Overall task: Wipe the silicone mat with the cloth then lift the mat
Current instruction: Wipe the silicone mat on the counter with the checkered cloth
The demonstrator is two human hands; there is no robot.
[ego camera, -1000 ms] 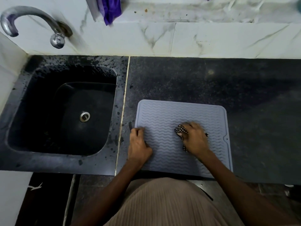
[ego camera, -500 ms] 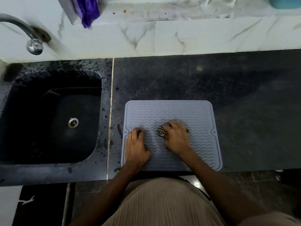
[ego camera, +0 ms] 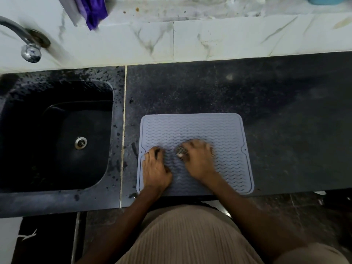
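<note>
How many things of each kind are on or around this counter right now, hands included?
Hands: 2, left hand and right hand, both on the mat
Silicone mat: 1
Checked cloth under the right hand: 1
Sink: 1
Tap: 1
Purple cloth on the ledge: 1
Blue thing, cut off at the top edge: 1
Total: 8

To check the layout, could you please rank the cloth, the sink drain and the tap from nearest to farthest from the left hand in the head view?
From the left hand:
1. Cloth, just right, on the mat.
2. Drain, left, in the sink.
3. Tap, far upper left, on the wall.
</note>
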